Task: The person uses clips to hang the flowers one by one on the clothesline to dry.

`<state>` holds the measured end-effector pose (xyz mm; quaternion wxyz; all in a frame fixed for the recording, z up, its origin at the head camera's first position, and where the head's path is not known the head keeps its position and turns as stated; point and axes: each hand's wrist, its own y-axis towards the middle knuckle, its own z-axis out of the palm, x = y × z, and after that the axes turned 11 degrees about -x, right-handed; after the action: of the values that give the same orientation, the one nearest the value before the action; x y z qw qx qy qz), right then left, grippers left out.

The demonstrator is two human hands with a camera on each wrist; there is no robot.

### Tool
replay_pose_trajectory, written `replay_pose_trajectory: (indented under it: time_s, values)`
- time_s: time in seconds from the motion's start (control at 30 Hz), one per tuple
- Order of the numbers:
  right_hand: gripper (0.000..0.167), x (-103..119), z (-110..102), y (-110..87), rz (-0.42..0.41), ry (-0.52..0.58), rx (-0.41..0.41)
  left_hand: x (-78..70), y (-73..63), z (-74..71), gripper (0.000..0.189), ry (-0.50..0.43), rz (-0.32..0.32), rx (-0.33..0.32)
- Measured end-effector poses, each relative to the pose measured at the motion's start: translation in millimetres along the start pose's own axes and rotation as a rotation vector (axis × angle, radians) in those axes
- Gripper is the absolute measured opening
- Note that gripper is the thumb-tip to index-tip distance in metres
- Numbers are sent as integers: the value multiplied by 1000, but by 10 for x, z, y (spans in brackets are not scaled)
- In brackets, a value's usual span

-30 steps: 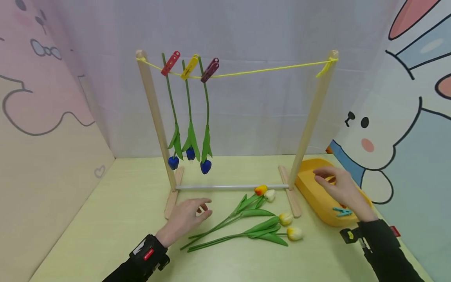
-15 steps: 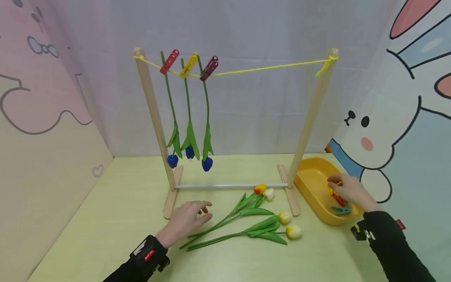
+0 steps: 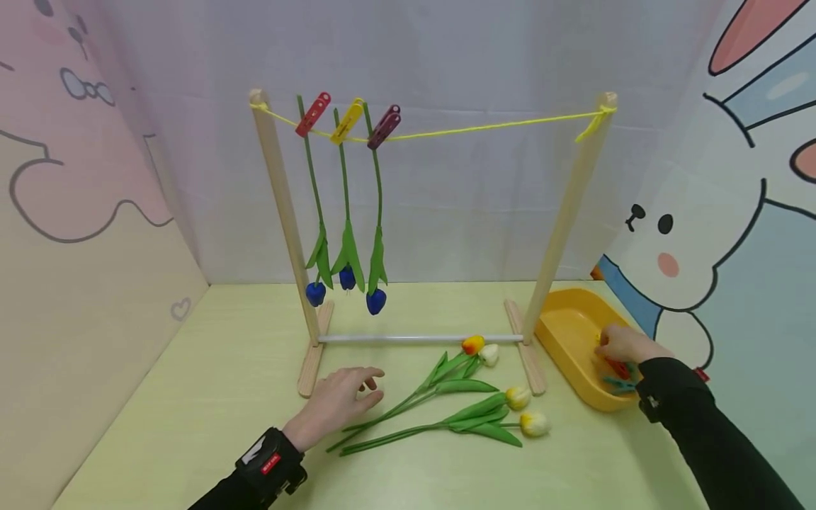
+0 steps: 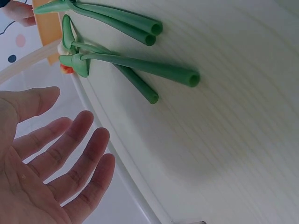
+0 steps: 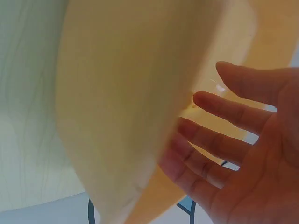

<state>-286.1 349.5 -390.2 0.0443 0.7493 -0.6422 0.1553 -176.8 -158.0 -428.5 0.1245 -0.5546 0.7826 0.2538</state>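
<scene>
My left hand (image 3: 341,400) hovers over the table with relaxed, parted fingers. Beside it lie artificial tulips: two with pale yellow heads (image 3: 518,397) in front, an orange-yellow one (image 3: 473,345) and a white one (image 3: 489,355) behind. The left wrist view shows their cut stem ends (image 4: 191,77) near the fingers. My right hand (image 3: 627,345) reaches down inside the yellow tray (image 3: 567,312), thumb and index finger apart in the right wrist view. A small yellow piece shows at its fingertips. Red (image 3: 617,367) and teal clothespins (image 3: 620,385) lie under that hand, partly hidden.
A wooden frame (image 3: 280,212) carries a yellow string (image 3: 484,127). Red (image 3: 313,114), yellow (image 3: 347,121) and maroon clothespins (image 3: 384,127) hold three blue tulips (image 3: 376,302) upside down on its left half. A white rod (image 3: 408,338) joins the frame's feet.
My right hand has lowered from above the tray into it, toward the clothespins. The left hand stays nearly still.
</scene>
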Motion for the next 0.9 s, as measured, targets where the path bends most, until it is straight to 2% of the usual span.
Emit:
replay_pose_trajectory:
  time_s: [0.1,0.33,0.43,0.6,0.77,0.9]
  values:
    - [22,17,43,8,-6,-39,-18,0,-9,-14,32,-8,-2,6]
    - [17,-16,213,49,-8,-190,-155,10,-18,-21,32,-13,-6,27]
    - [17,-35,248,59,16,-204,-152,12,-21,-20,32,-19,-6,32]
    - [24,-9,249,70,26,-146,-179,8,-20,-6,32,-16,-7,36]
    - [32,46,229,36,-17,-55,-318,7,-18,10,32,1,-3,36]
    - [34,91,215,-11,1,37,-405,-1,-19,15,32,0,-3,39]
